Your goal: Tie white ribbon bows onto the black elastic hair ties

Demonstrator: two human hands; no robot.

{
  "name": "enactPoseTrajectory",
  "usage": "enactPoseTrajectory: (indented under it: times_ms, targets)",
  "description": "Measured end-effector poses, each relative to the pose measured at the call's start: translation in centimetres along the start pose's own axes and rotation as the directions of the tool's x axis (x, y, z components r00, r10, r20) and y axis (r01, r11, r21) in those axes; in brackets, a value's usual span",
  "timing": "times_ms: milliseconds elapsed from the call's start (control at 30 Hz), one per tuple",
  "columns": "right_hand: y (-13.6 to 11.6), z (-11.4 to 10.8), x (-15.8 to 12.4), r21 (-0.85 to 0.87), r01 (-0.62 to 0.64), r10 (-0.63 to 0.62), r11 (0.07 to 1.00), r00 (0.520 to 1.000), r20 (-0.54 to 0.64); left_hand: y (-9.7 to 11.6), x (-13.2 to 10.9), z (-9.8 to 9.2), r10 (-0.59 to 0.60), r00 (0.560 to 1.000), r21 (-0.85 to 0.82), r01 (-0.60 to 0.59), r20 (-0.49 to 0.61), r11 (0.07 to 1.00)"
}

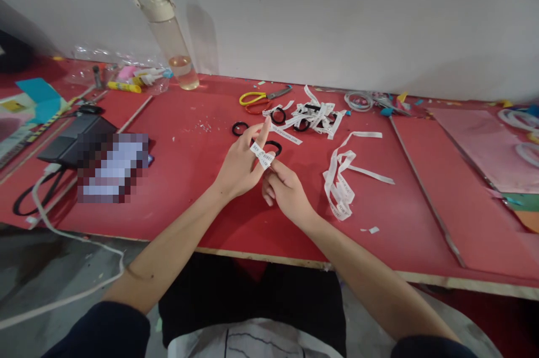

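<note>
A white ribbon [261, 155] with dark printed lettering crosses the fingers of my left hand [241, 163], which holds it with the index finger pointing up. My right hand [287, 188] has its fingers curled in at the ribbon's lower right end, pinching it; the fingertips are partly hidden. A black hair tie [275, 146] shows just behind the ribbon, and I cannot tell whether it is held. Beyond my hands lie another black hair tie [240, 128] and a pile of printed ribbons [318, 116] tied on black hair ties. Loose ribbon strips [339, 184] lie right of my right hand.
Yellow-and-red-handled scissors [263, 99] lie at the back of the red table [189, 201]. A water bottle [174, 44] stands by the wall. To the left are a blurred phone [113, 170], a black box [78, 139] and a white cable [84, 237]. A pink sheet [471, 145] lies right.
</note>
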State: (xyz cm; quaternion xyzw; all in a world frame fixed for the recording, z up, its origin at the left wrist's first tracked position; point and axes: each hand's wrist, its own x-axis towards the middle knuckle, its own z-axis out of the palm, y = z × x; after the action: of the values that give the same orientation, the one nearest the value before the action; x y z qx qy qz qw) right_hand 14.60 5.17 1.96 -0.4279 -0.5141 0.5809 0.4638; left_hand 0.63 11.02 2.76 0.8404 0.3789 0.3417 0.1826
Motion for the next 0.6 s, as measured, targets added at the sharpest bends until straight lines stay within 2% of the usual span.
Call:
enactPoseTrajectory:
  times_ms: [100, 233, 333, 467, 600]
  targets:
    - [-0.3, 0.1, 0.1, 0.038, -0.037, 0.036, 0.999, 0.999, 0.01, -0.3, 0.0, -0.1, 0.016, 1.0, 0.035, -0.015, -0.003, 0.999]
    - [-0.4, 0.3, 0.1, 0.062, -0.042, 0.041, 0.997, 0.999, 0.026, -0.5, 0.0, -0.1, 0.046, 0.999, -0.039, -0.046, 0.002, 0.998]
    - [-0.2, 0.3, 0.1, 0.082, -0.015, 0.013, 0.997, 1.0, 0.027, -0.1, 0.1, -0.2, 0.046, 0.998, -0.221, -0.052, -0.031, 0.974]
    - [0.1, 0.2, 0.2, 0.06, 0.021, -0.023, 0.998, 0.999, 0.028, 0.9, 0.1, 0.0, -0.001, 1.0, -0.529, 0.005, 0.007, 0.849]
    - [0.4, 0.2, 0.1, -0.009, 0.058, -0.057, 0.998, 0.997, 0.05, 1.5, -0.1, 0.5, -0.134, 0.988, -0.614, 0.061, -0.074, 0.787]
